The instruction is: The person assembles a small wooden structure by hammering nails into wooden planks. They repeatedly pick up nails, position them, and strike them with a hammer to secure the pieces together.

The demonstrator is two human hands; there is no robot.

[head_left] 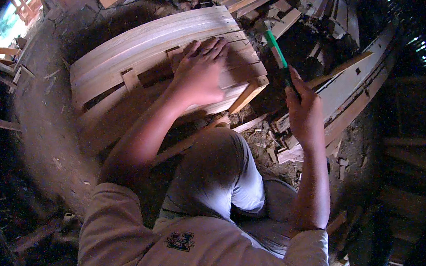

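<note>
A slatted wooden crate or pallet-like frame (145, 40) of pale boards lies tilted in front of me, with gaps between some slats. My left hand (200, 72) rests palm down on its boards, fingers stretched toward the far right end, beside a short wood block (175, 56). Off the frame's right end, my right hand (302, 107) is closed round the grip of a green-handled hammer (277, 49). The hammer points up and away, apart from the boards; its head is small and hard to make out against the dark ground.
Scrap wood (327, 14) is heaped at the far right, and loose offcuts (277, 143) lie on the dirt right of my knee. Long planks (356, 89) stretch along the right. Bare dirt floor (49, 120) shows at the left. My bent knee (221, 153) is close to the frame.
</note>
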